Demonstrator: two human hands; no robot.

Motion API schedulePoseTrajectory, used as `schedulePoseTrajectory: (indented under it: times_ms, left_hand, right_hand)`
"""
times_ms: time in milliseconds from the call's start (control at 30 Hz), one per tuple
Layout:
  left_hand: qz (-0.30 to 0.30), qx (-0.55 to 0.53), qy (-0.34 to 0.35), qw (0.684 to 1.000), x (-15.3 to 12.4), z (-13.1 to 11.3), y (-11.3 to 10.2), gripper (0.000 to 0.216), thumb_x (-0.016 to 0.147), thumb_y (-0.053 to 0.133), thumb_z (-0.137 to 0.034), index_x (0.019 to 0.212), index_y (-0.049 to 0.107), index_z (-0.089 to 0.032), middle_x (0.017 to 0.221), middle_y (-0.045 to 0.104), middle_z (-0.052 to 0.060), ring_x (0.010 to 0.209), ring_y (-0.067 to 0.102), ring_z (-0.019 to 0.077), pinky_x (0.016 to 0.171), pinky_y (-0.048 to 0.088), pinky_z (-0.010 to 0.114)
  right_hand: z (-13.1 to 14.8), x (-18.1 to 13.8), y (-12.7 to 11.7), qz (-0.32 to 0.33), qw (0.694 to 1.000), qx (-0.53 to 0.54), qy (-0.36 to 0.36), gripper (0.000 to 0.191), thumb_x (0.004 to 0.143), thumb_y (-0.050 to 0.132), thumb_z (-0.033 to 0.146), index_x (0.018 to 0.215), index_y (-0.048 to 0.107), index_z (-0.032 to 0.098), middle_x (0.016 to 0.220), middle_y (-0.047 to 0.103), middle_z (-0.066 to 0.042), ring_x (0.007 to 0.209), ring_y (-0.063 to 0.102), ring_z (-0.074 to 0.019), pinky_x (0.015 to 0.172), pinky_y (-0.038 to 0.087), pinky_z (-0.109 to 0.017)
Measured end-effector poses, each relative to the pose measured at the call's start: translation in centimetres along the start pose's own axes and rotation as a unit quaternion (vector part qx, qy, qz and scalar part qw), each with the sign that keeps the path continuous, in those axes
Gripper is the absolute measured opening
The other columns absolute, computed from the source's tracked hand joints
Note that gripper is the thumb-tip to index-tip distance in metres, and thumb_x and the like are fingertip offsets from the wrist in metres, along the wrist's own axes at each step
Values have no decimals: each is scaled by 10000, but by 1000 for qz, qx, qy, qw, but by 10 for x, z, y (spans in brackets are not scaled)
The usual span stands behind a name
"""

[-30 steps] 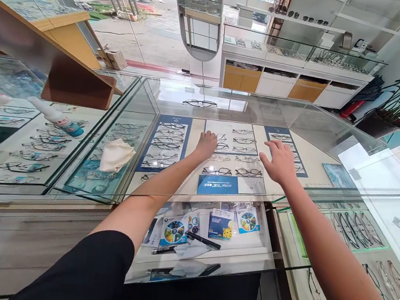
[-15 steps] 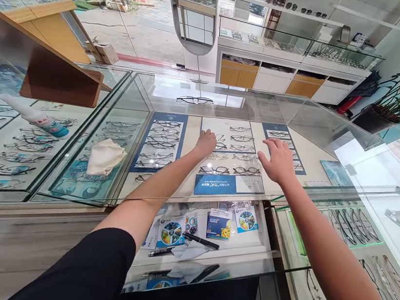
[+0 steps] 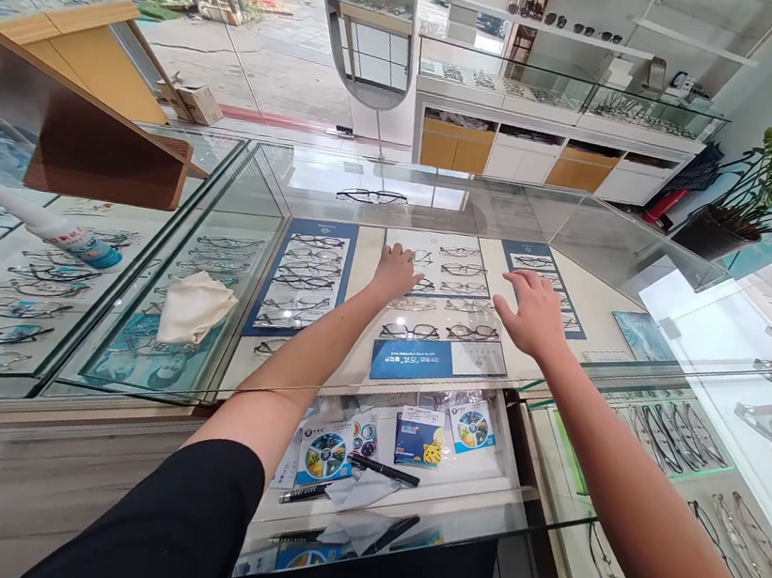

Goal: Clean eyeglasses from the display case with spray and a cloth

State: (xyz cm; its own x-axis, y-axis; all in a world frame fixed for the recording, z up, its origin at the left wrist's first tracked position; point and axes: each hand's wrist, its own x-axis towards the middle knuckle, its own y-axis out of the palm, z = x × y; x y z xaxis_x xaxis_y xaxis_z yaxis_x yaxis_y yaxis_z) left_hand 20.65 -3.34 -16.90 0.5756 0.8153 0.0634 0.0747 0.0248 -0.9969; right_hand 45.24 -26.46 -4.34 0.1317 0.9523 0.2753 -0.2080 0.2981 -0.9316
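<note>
My left hand [image 3: 397, 273] is over the glass display case [image 3: 373, 388], above the left part of the white display card [image 3: 435, 239] with rows of eyeglasses. Its fingers are slightly bent and apart, the thumb points right, and no object shows in it. To the right, my right hand [image 3: 532, 313] has its fingers spread and holds nothing. It partly covers a blue-edged card [image 3: 529, 248] of eyeglasses. Two dark-framed eyeglasses [image 3: 410, 331] lie nearer me, above a blue leaflet [image 3: 412, 361]. Whether either hand touches the glass, I cannot tell.
A pair of black eyeglasses [image 3: 371, 197] rests toward the far side of the case. On the left are a cream cloth [image 3: 197, 307], a spray bottle [image 3: 79, 239] and a brown wooden stand [image 3: 110, 163]. Below me, an open drawer [image 3: 483, 468] holds pens and cards.
My left hand's fingers have spread from a more curled pose, with the thumb now out to the right. My right hand stays almost in place. The whole view has shifted slightly.
</note>
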Motion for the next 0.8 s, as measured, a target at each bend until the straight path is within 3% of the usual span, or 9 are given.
schedulePoseTrajectory:
  times_ms: [267,600,800]
  left_hand:
    - [7,4,3,1000,5,-7,5,648,1156,357,-492,1236,859,-90,1409,721,289,1476,462,514,1240,298,642]
    - [23,8,-7,1000,11,-12,13,615,1138,436,-515,1165,898,-110,1311,770,285,1494,467,535,1243,295,687]
    - [0,7,-8,1000,0,-18,0,563,1159,473,-483,1198,843,-61,1412,723,289,1496,488,480,1259,315,620]
  right_hand:
    - [3,0,-3,15,1000,-7,7,618,1088,496,494,1572,684,158,1660,651,-183,1460,567,-463,1192,492,-633]
    - [0,1,-1,4,1000,1,0,599,1083,505,502,1548,695,174,1638,662,-190,1434,575,-466,1164,494,-628]
    - [0,1,0,8,1000,-1,2,605,1081,505,499,1556,691,174,1647,657,-188,1443,576,-468,1183,488,-643]
